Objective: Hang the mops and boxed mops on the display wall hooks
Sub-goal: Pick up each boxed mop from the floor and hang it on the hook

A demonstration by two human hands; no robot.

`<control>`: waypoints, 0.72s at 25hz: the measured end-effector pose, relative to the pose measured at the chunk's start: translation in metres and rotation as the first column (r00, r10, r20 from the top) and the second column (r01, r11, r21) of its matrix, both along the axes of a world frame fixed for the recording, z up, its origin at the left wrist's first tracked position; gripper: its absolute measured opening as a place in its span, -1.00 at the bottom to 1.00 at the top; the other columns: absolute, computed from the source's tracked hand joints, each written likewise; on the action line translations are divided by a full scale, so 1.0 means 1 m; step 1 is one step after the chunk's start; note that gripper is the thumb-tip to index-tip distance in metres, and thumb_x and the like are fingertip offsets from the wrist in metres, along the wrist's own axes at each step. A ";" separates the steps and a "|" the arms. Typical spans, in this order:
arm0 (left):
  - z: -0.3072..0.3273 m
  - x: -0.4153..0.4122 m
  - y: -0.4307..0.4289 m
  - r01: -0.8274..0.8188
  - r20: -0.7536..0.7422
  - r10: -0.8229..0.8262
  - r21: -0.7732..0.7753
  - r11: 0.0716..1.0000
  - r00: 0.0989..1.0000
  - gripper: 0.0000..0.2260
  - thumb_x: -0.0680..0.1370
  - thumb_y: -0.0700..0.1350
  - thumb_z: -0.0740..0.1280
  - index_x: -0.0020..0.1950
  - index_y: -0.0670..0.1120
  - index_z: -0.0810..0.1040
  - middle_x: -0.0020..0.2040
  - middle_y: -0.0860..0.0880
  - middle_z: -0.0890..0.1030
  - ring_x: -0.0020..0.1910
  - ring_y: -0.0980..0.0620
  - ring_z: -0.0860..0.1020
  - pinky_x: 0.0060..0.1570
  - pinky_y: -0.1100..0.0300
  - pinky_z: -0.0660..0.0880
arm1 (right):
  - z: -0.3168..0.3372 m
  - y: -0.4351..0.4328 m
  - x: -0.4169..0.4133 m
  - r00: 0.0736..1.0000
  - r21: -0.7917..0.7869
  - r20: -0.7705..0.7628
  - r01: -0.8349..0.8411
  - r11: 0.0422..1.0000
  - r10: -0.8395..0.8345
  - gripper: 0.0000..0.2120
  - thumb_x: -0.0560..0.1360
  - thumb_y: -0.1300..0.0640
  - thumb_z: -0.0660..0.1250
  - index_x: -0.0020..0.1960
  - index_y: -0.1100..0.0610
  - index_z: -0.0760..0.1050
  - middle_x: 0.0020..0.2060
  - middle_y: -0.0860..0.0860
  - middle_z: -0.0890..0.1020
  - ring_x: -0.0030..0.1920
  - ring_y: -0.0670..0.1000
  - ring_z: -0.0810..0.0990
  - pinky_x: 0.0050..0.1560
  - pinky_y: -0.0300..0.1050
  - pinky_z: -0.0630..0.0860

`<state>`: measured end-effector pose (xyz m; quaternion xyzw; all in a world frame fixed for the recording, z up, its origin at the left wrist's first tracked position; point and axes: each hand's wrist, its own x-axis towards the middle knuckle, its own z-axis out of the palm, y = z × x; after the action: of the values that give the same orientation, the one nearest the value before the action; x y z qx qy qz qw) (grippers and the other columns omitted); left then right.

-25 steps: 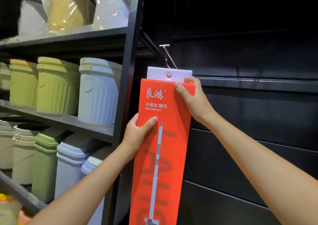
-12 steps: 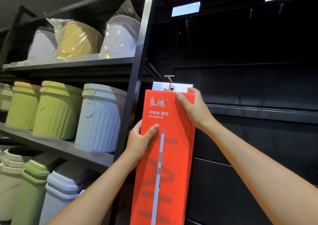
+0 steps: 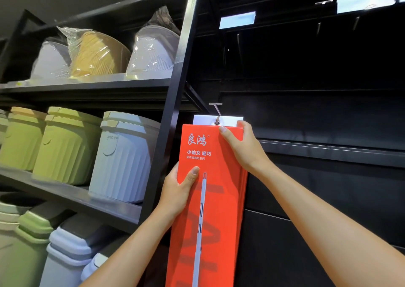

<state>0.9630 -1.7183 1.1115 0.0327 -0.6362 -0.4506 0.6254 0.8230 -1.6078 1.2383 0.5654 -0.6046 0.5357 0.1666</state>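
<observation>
A tall red boxed mop [image 3: 219, 199] with a white hang tab [image 3: 228, 120] stands upright against the black display wall. A thin metal wall hook [image 3: 217, 111] passes through the tab's eyelet. My left hand [image 3: 179, 188] grips the box's left edge, thumb across the front. My right hand [image 3: 243, 146] holds the top right corner, fingers over the front. The box's bottom end runs out of view.
A black shelf post [image 3: 175, 102] stands just left of the box. Its shelves carry green and grey ribbed bins [image 3: 122, 155] and plastic-wrapped basins [image 3: 98, 54]. The dark slat wall [image 3: 328, 133] extends to the right, with price tags [image 3: 237, 19] higher up.
The box has risen toward the hook, and the hook's wire now sits in the tab's eyelet. Both hands kept their grip. My view has tilted upward.
</observation>
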 end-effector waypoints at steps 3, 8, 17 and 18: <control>-0.003 -0.004 -0.002 0.010 0.001 -0.010 0.012 1.000 1.000 -0.72 0.58 0.15 0.39 0.25 0.09 0.61 0.08 0.11 0.76 0.05 0.08 0.74 0.14 0.01 0.67 | -0.004 -0.003 -0.003 0.999 0.018 0.018 0.028 0.999 -0.029 0.04 0.29 -0.67 0.17 0.56 -0.07 0.16 0.36 -0.03 0.53 0.34 0.10 0.55 0.37 0.20 0.49; -0.004 -0.008 -0.009 0.024 -0.005 -0.024 0.027 0.999 1.000 -0.75 0.62 0.12 0.37 0.26 0.09 0.59 0.08 0.08 0.76 0.04 0.05 0.75 0.13 -0.02 0.68 | -0.005 -0.008 0.000 0.996 0.027 0.017 0.088 0.996 -0.089 0.05 0.27 -0.67 0.15 0.56 -0.06 0.18 0.36 -0.01 0.56 0.33 0.12 0.57 0.31 0.23 0.53; -0.012 -0.011 -0.015 0.021 0.006 -0.021 0.039 0.999 1.000 -0.70 0.61 0.16 0.36 0.29 0.10 0.59 0.12 0.11 0.74 0.09 0.09 0.73 0.17 0.00 0.66 | -0.003 0.007 0.011 0.900 0.099 -0.200 0.413 0.906 -0.388 -0.15 0.48 -0.58 0.04 0.56 -0.05 0.24 0.39 0.01 0.45 0.38 0.13 0.49 0.25 0.20 0.51; -0.012 -0.011 -0.016 0.022 0.007 -0.022 0.035 0.999 1.000 -0.71 0.61 0.16 0.36 0.29 0.11 0.59 0.12 0.11 0.74 0.09 0.09 0.73 0.15 0.03 0.66 | -0.004 0.009 0.012 0.873 0.066 -0.230 0.456 0.888 -0.431 -0.19 0.49 -0.56 0.04 0.51 -0.03 0.33 0.34 0.01 0.41 0.38 0.11 0.45 0.20 0.18 0.52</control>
<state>0.9522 -1.7340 1.0995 0.0380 -0.6308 -0.4683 0.6175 0.8346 -1.5990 1.2347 0.4733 -0.7278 0.3842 0.3140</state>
